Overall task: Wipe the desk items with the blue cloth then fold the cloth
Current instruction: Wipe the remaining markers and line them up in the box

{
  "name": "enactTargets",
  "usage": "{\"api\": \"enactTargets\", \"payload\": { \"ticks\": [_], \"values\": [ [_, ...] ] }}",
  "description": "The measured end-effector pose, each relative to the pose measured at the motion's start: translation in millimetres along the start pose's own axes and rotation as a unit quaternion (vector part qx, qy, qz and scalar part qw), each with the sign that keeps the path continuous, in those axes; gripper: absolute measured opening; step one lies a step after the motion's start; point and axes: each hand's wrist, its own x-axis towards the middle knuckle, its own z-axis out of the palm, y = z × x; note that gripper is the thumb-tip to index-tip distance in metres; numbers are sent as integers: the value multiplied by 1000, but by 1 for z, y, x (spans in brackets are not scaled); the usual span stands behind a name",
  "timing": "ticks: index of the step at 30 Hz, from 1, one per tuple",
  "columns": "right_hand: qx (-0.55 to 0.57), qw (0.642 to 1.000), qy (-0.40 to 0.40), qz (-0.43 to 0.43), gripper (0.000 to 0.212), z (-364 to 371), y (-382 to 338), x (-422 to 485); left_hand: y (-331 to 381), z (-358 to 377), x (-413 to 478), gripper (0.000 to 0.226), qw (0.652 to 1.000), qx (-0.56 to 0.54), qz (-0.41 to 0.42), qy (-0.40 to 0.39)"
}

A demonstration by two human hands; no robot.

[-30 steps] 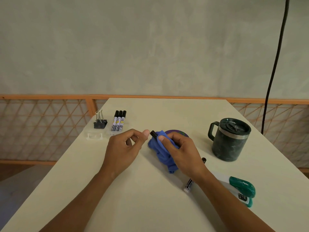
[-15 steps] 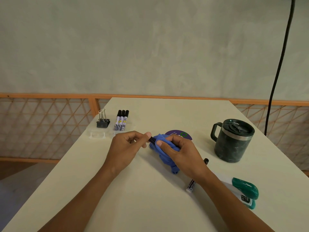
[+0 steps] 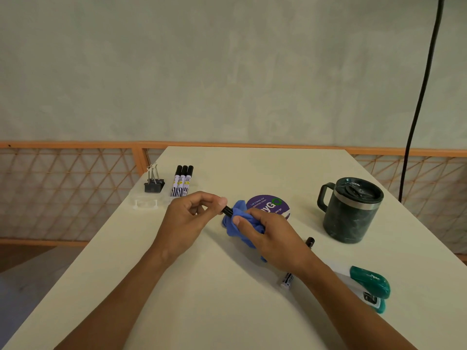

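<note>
Blue cloth (image 3: 241,223) is bunched up mid-frame over the desk (image 3: 202,299). Right hand (image 3: 273,236) grips it around a black marker (image 3: 227,211), and left hand (image 3: 189,218) pinches the marker's other end. Purple disc (image 3: 267,205) just behind, mug (image 3: 351,213) at right, stapler (image 3: 366,286) lower right.

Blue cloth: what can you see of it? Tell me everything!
The blue cloth is soft, crumpled fabric, bunched over the desk. The fingers of the right hand curl round it and wrap it round a black marker, which the left hand pinches by its end. One corner pokes out under the right palm.
</note>
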Motion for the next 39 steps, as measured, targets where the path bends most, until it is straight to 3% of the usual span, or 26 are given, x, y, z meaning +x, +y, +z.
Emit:
{"api": "enactTargets", "payload": {
  "ticks": [5, 9, 15, 20, 29, 33, 39],
  "values": [
    [-78, 996, -21, -36, 42, 1, -5, -2, 0, -3, 2, 8, 999, 12, 30, -2],
    [-73, 996, -26, -34, 43, 2, -7, -1, -2, -1, 3, 14, 999, 27, 28, 19],
    [-56, 997, -39, -35, 29, -3, -7, -4, -13, -16, 16, 16, 998, 11, 24, 62],
    [-39, 998, -32, -24, 32, -7, -5, -4, -16, -34, 23, 17, 993, -21, 19, 111],
    [-52, 997, -1, -49, 29, -11, 4, -6, -24, -29, 21, 19, 996, -20, 25, 86],
    [-56, 997, 11, -58, 41, -11, 3, -6, -22, -30, 19, 15, 996, -13, 22, 90],
    [-5, 999, 27, -25, 31, -17, 9, -5, -21, -26, 19, 11, 993, -1, 22, 113]
  ]
}}
